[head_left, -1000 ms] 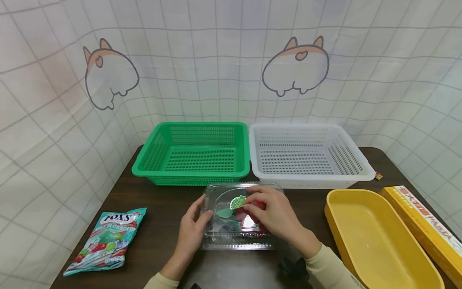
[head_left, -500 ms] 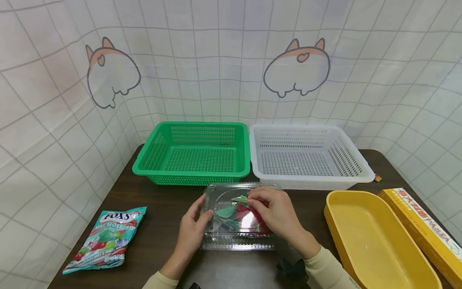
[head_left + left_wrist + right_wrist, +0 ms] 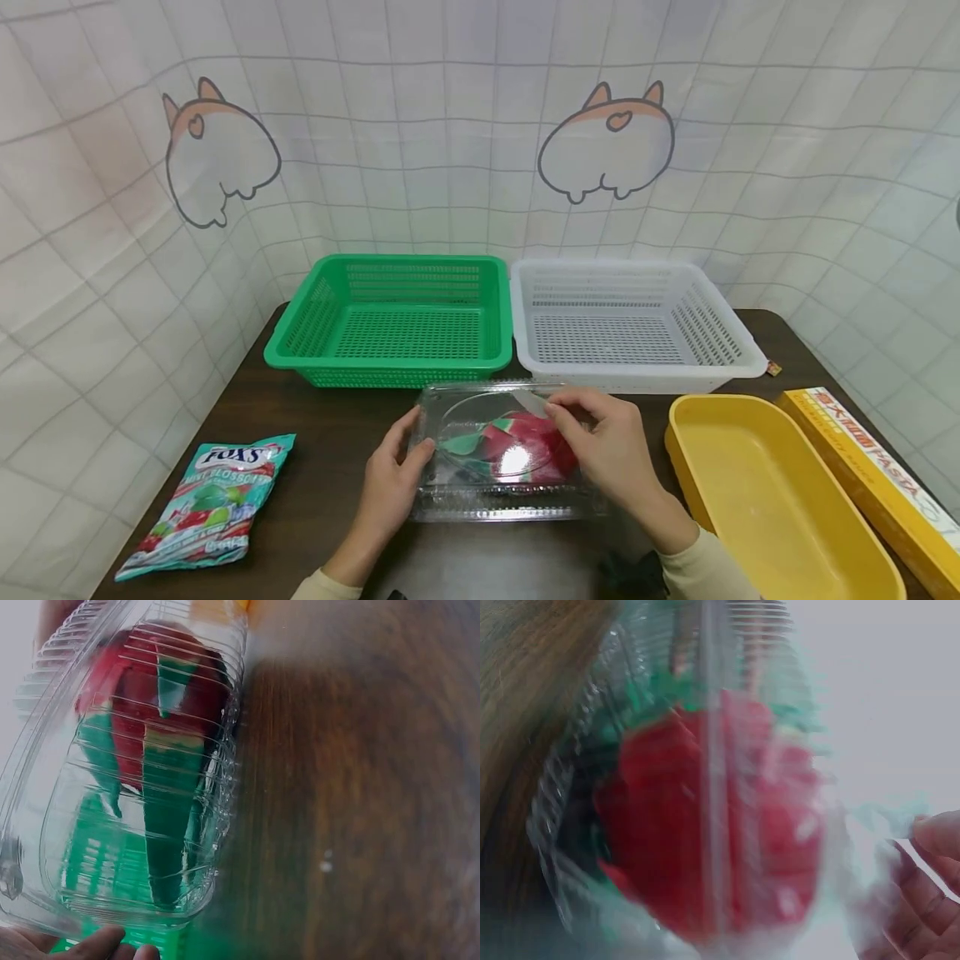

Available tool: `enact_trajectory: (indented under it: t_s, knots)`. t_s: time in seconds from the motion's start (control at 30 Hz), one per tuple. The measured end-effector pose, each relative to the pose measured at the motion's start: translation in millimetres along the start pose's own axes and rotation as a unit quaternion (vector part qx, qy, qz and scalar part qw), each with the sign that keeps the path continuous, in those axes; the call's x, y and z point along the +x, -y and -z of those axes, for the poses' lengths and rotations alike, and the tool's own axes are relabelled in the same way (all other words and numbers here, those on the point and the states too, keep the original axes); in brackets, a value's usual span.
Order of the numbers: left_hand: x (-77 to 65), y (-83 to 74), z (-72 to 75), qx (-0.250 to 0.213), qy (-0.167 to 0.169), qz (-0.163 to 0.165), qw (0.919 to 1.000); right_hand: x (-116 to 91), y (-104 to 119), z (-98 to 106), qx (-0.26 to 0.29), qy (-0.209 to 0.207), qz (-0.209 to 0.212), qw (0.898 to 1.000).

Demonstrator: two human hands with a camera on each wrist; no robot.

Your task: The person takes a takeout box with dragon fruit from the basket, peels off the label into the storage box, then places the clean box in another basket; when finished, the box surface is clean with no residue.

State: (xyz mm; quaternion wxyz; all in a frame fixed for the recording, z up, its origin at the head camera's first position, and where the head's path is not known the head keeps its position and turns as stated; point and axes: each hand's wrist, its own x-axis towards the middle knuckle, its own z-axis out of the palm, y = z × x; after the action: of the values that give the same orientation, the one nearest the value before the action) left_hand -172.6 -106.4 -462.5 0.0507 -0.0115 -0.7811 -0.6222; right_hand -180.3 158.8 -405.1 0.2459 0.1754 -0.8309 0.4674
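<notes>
Table [image 3: 330,467], clear box [image 3: 510,503] near middle; peeling step, apparently.
Left hand [image 3: 392,475], fingers relaxed, rests at box's left edge; right hand [image 3: 607,437] pinches pale label [image 3: 531,404] over its far-right part. Next likely calls for: box steady, label drawn clear.

The plastic clamshell box [image 3: 495,515] is colourless and clear; its contents [image 3: 534,448] are bright red, with green tips and a pale band between. The label [image 3: 531,404] shows a pale greyish tone. One basket [image 3: 390,375] is green, the other basket [image 3: 645,371] white. The tray [image 3: 772,492] is yellow; the carton [image 3: 870,475] is orange-yellow and white, with red letters. The candy bag [image 3: 213,504] is turquoise with red and green fruit print. The curtain [image 3: 420,150] is white with grey grid.
</notes>
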Motion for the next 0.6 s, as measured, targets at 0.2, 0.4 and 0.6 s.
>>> enact_trajectory:
  t_s: [0.2, 0.4, 0.6]
  knots:
    - [-0.2, -0.1, 1.2, 0.005, 0.006, 0.014, 0.9999, -4.5, 3.4, 25.1, 0.007, 0.011, -0.039, 0.999]
    - [2.0, 1.6, 1.7, 0.01, 0.01, 0.015, 0.9998, -13.5, 0.2, 45.4, -0.055, 0.015, -0.022, 0.998]
    - [1.9, -0.8, -0.6, 0.008, 0.02, 0.022, 0.9995, -23.3, -14.9, 81.8, -0.177, 0.002, 0.037, 0.984]
